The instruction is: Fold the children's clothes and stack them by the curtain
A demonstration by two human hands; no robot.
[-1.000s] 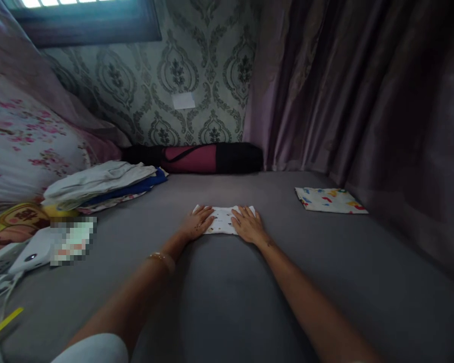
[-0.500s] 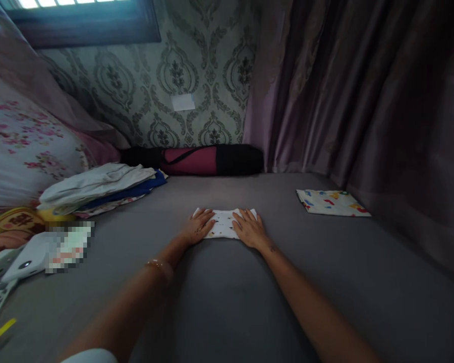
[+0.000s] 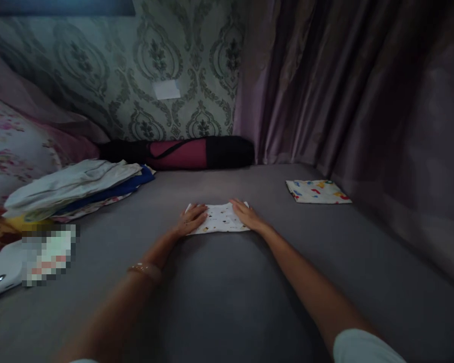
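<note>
The left hand (image 3: 190, 220) and right hand (image 3: 247, 215) lay with fingers extended, clenching nothing, over opposite ends of the folded white cloth (image 3: 220, 218), which sat in from the far edge of the grey bed (image 3: 219, 292) and seemed light, soft and best held by both ends.

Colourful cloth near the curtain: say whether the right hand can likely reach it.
Probably yes: from the white cloth, the right hand has only grey sheet between it and the colourful cloth.

Dim, bluish glow at top left, curtain (image 3: 363, 101) deeply shadowed, left forearm (image 3: 111, 302) blurred, pixelated patch (image 3: 52, 254)
</note>
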